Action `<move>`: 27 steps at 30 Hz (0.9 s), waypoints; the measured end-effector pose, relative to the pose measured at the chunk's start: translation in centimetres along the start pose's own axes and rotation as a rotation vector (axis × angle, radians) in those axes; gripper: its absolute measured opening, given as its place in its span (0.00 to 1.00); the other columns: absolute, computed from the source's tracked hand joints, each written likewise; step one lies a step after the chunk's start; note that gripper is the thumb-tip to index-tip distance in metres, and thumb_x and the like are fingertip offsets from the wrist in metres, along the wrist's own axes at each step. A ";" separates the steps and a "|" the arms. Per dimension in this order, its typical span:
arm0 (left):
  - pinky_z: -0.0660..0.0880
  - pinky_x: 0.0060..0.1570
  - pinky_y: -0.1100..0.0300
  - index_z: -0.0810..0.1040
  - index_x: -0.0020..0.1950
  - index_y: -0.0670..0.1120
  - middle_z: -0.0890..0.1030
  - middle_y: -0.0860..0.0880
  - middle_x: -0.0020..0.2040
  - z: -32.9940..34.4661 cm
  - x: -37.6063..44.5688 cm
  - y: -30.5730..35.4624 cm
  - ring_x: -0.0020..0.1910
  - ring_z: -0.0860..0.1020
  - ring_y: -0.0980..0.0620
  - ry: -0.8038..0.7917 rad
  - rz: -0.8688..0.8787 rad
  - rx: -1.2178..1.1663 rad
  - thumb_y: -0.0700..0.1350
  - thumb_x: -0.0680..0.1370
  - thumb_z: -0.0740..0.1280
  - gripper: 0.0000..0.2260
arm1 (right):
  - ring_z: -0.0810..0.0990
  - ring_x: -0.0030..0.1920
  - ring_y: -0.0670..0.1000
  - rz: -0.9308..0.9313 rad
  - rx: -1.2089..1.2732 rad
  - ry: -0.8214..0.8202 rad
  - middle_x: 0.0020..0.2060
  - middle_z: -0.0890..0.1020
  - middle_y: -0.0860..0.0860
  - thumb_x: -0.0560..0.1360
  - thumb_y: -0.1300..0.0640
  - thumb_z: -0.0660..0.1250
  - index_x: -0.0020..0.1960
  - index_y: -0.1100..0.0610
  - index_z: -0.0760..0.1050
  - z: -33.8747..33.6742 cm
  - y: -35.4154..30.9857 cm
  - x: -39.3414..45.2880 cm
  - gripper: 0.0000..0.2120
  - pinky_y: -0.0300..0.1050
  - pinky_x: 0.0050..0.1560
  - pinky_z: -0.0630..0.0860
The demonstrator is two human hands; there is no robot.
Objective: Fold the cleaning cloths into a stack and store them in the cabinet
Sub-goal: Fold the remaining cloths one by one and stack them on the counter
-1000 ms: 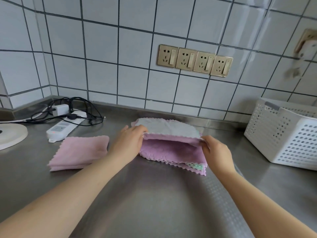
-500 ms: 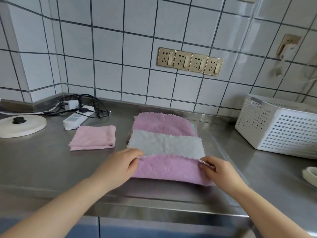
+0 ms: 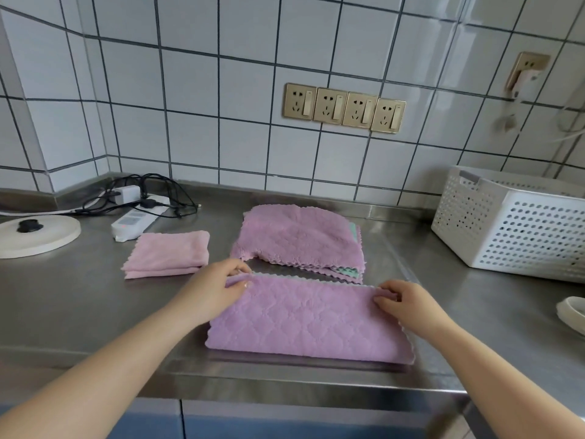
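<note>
Both hands pinch the purple cloth (image 3: 308, 321) at its far corners, left hand (image 3: 212, 288) & right hand (image 3: 406, 304), cloth folded flat on table (image 3: 79, 299) front edge, unfolded pile (image 3: 299, 239) just behind.

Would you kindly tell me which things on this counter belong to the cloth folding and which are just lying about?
Part of the job:
- purple quilted cloth folded in half, pinched by the left hand and right hand
- pile of unfolded purple cloths
- folded pink cloth

Lying about:
- white perforated plastic basket
- white power strip
- round white lid
</note>
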State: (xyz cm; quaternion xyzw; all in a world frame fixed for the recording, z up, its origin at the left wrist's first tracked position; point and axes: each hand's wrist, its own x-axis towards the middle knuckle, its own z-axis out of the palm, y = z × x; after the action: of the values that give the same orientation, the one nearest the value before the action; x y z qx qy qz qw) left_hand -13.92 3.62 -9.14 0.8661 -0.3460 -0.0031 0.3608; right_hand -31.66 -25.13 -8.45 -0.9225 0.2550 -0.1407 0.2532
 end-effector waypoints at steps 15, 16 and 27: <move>0.70 0.36 0.59 0.67 0.50 0.47 0.80 0.51 0.43 1.3 4.7 -1.7 0.43 0.78 0.50 0.056 -0.085 0.229 0.46 0.78 0.62 0.05 | 0.77 0.45 0.51 0.077 -0.053 0.194 0.46 0.82 0.49 0.74 0.51 0.66 0.56 0.49 0.77 2.4 1.5 3.4 0.11 0.41 0.43 0.69; 0.72 0.38 0.57 0.67 0.50 0.47 0.80 0.50 0.44 1.3 4.8 -1.8 0.43 0.78 0.49 0.070 -0.083 0.237 0.46 0.78 0.62 0.05 | 0.77 0.44 0.52 0.076 -0.053 0.199 0.47 0.82 0.49 0.74 0.51 0.66 0.57 0.49 0.76 2.4 1.5 3.5 0.12 0.41 0.43 0.69; 0.75 0.50 0.51 0.69 0.61 0.46 0.76 0.47 0.58 2.0 4.9 -1.2 0.54 0.76 0.46 0.054 0.016 0.535 0.45 0.77 0.62 0.13 | 0.78 0.54 0.55 0.065 -0.275 0.133 0.56 0.80 0.51 0.76 0.51 0.63 0.62 0.51 0.73 1.9 0.2 4.0 0.15 0.45 0.46 0.74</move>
State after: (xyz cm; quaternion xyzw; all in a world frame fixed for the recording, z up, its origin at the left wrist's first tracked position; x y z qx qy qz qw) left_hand -9.93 0.02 -10.17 0.9277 -0.3314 0.1145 0.1282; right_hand -27.65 -26.71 -9.58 -0.9284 0.3179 -0.1571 0.1114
